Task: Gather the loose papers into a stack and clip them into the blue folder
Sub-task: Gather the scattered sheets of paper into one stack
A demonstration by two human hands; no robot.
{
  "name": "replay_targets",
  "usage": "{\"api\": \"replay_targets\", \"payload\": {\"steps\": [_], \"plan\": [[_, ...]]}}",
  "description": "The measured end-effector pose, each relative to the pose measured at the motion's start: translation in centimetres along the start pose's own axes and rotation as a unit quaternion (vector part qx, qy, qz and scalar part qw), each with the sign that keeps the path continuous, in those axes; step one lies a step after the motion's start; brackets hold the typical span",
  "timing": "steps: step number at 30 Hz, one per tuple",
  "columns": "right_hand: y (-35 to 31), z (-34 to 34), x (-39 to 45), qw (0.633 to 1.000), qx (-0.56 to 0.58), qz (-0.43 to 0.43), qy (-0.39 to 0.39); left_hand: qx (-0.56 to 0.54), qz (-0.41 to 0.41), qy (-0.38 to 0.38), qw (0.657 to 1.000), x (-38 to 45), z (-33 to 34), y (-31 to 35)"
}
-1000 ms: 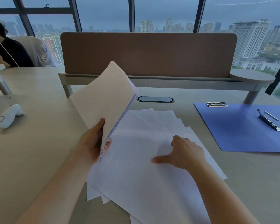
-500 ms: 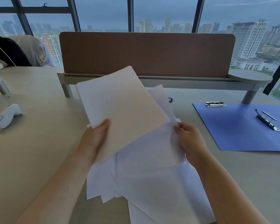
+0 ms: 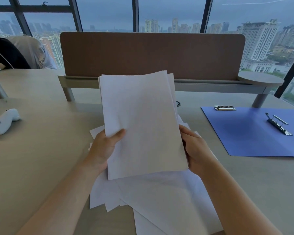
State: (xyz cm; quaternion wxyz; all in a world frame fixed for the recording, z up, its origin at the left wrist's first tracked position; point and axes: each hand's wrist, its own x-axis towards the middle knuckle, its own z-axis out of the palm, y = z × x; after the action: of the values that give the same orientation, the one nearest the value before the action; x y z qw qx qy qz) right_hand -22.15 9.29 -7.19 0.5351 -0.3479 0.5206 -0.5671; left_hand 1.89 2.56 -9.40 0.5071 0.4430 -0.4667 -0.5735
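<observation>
Held stack: a sheaf of white papers (image 3: 143,122) is raised off the bench, tilted with its top edge toward the divider; a few sheets stick out unevenly at its upper right.
Left hand: the left hand (image 3: 103,146) grasps the stack's lower left edge, thumb lying across the front sheet, fingers hidden behind.
Right hand: the right hand (image 3: 195,150) clasps the stack's lower right edge, fingers curled around the side.
Loose papers: more white sheets (image 3: 168,200) lie fanned and overlapping on the bench, directly beneath the held stack and both forearms.
Blue folder: the blue folder (image 3: 244,136) lies open and flat on the bench, to the right, well apart from the papers.
Folder clips: one metal clip (image 3: 225,107) sits at the folder's far left edge; a second lever clip (image 3: 278,123) sits farther right on the blue surface, its arm raised.
Bench: a pale wood-tone bench (image 3: 41,150) carries everything.
Divider: a brown screen (image 3: 151,53) stands across the far side.
White device: a small white handheld object (image 3: 5,121) rests at the far left.
Other person: someone in dark clothing (image 3: 5,56) sits at the upper left, by the windows.
</observation>
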Motion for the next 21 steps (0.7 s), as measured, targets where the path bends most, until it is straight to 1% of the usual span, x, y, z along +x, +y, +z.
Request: {"api": "replay_targets", "payload": {"steps": [4,6,7,9,10,12,13,14,15,16,17,18,19,20,21], "plan": [[-0.1,0.2,0.1,1.0,0.014,0.003,0.025,0.05,0.054,0.035,0.997,0.8,-0.8,-0.3],[0.0,0.1,0.3,0.999,0.023,0.008,0.048,0.031,0.051,0.062,0.996,1.3,-1.1,-0.2],[0.1,0.1,0.5,0.998,0.029,0.016,0.055,0.009,0.036,0.082,0.996,1.6,-1.3,-0.1],[0.5,-0.2,0.8,0.997,0.028,0.042,0.066,-0.027,-0.018,0.111,0.993,2.0,-2.0,0.0],[0.6,-0.4,1.0,0.996,0.03,0.05,0.07,-0.038,-0.048,0.103,0.993,1.9,-2.1,0.1],[0.7,-0.4,1.2,0.997,0.008,0.045,0.069,-0.081,-0.098,0.062,0.99,1.5,-2.3,0.0],[0.8,-0.2,1.1,0.997,-0.037,0.027,0.064,-0.114,-0.114,0.048,0.986,1.5,-2.4,-0.1],[0.8,0.0,0.9,0.991,-0.125,0.001,0.057,-0.162,-0.127,0.039,0.978,1.5,-2.4,-0.3],[0.9,0.1,0.6,0.967,-0.249,-0.029,0.043,-0.214,-0.136,0.035,0.967,1.4,-2.4,-0.3],[1.2,0.3,0.3,0.921,-0.385,-0.052,0.012,-0.255,-0.14,0.037,0.956,1.4,-2.4,-0.3],[1.6,0.6,0.0,0.862,-0.502,-0.065,-0.033,-0.278,-0.142,0.04,0.949,1.3,-2.3,-0.2],[2.1,1.0,-0.3,0.807,-0.582,-0.068,-0.077,-0.284,-0.142,0.046,0.947,1.2,-2.2,-0.1],[2.7,1.3,-0.5,0.769,-0.627,-0.067,-0.106,-0.282,-0.141,0.047,0.948,1.3,-2.1,-0.1],[3.2,1.5,-0.6,0.754,-0.643,-0.064,-0.113,-0.279,-0.14,0.048,0.949,1.3,-1.9,-0.1],[3.4,1.5,-0.5,0.758,-0.642,-0.06,-0.101,-0.277,-0.142,0.052,0.949,1.3,-1.8,-0.1]]}}
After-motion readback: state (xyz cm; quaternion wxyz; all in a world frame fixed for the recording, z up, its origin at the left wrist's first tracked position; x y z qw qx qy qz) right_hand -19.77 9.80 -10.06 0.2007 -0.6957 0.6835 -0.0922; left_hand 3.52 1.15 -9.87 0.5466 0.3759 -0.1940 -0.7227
